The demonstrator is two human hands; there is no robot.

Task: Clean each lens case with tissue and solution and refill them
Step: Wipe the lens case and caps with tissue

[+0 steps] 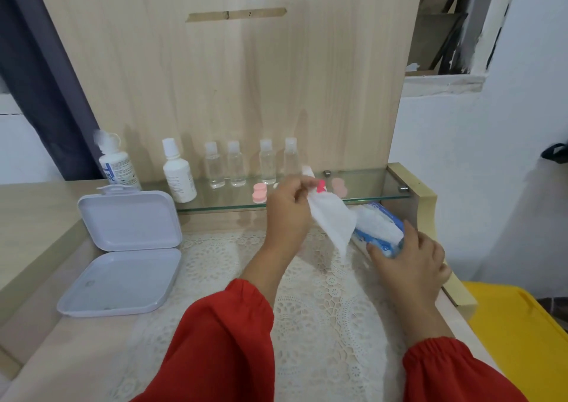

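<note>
On the near part of the pale wooden worktop (70, 349) lies a white lace mat (307, 303), and both red-sleeved arms reach out over it. Toward the right edge, the right hand (412, 260) curls its fingers round the end of a blue-and-white plastic tissue pack (378, 223), holding it down. Just left of it, the left hand (287, 214) pinches the top of a white tissue sheet (333, 223) between thumb and fingertips; the sheet hangs down, its lower corner near the pack's opening. At the left edge an open white hinged plastic box (126, 248) sits with its lid propped up. Farther back, along the glass shelf (368, 186) at the rear, rest a pale pink lens case (260, 193), a bright pink lens case (321, 185) partly behind the tissue, and a peach lens case (339, 186). Behind those stand four small clear bottles (236, 165) in a row, with two white solution bottles (179, 174) at the shelf's left end
</note>
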